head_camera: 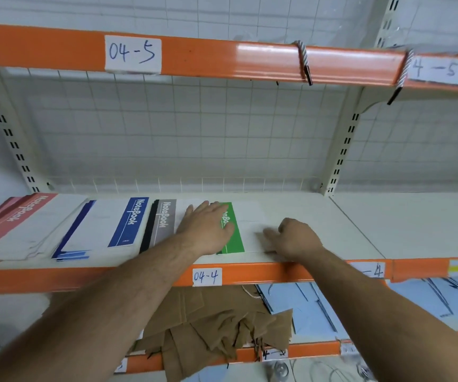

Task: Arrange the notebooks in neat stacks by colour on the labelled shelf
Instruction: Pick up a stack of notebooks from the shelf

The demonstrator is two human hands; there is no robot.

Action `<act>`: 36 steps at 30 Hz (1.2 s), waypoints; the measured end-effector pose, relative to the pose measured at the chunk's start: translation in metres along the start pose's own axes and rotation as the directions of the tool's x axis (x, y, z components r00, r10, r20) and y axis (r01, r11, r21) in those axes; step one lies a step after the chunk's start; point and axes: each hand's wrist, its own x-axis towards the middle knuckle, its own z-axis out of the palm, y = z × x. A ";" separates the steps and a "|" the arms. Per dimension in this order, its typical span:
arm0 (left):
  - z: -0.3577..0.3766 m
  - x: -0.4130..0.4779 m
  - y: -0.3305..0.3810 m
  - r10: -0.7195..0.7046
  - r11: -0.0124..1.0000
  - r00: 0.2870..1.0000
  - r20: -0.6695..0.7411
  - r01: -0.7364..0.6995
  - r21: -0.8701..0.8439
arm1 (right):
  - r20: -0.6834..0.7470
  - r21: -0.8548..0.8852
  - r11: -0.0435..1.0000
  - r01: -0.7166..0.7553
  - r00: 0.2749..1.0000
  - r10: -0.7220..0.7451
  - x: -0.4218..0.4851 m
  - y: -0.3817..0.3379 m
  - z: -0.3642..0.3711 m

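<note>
Currently: green notebook (236,244) lies flat on shelf (57,279), near the front edge, just above the 04-4 label (206,277). Its green band is on the left, white cover on the right.

Left hand (206,227) rests palm-down across the band, fingers straight and together, covering part of the title. Right hand (296,238) sits on the white cover at its front right, fingers curled. It is blurred, so cannot tell whether it grips the cover or only rests on it.

Just left of green: grey notebook (164,219), the left forearm crossing its front end. Next left: blue notebook (130,221) atop a fanned, uneven blue pile. Far left: red notebooks (27,213), also fanned.

Lower shelf (299,351): brown bags (217,321) in a loose heap, light blue bags (318,301) beside them on the right. Upper shelf (208,56) carries a 04-5 label (132,54).
</note>
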 end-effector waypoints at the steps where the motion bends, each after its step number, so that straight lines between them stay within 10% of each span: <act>1: -0.001 0.001 0.006 0.027 1.000 1.000 0.010 -0.027 0.006 | -0.045 -0.045 0.999 0.007 0.999 -0.009 -0.008 0.002 -0.004; 11: 0.031 -0.011 0.083 0.355 0.934 0.927 0.123 -0.358 0.004 | -0.161 -0.261 0.942 -0.208 0.972 0.170 -0.116 0.054 -0.022; 22: 0.087 -0.078 0.210 0.684 0.721 0.684 0.253 -0.688 -0.088 | -0.191 -0.203 0.797 -0.569 0.821 0.538 -0.263 0.147 -0.033; 36: 0.122 -0.127 0.433 0.787 0.603 0.571 0.236 -0.792 -0.096 | -0.264 -0.162 0.716 -0.679 0.729 0.631 -0.345 0.318 -0.113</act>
